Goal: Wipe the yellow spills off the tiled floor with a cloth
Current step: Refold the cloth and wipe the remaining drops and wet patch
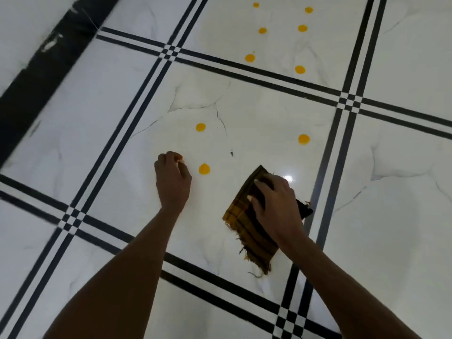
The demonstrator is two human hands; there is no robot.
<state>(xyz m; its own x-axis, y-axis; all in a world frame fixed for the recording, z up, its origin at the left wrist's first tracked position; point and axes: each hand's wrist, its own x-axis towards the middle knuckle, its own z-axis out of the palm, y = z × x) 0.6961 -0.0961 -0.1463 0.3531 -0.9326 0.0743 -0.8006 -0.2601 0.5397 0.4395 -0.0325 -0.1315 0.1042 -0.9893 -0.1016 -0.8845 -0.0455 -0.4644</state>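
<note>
A folded brown and yellow checked cloth lies flat on the white tiled floor. My right hand presses on top of it with fingers spread over its upper part. My left hand rests on the floor with its fingers curled under, holding nothing. A round yellow spill sits just right of my left hand. Two more spills lie on the same tile, one farther up and one above the cloth. Several yellow spills dot the tile beyond.
Black double lines border each white marble-look tile. A dark skirting band runs along a wall at the upper left. A bright light glare shines on the floor by my right hand.
</note>
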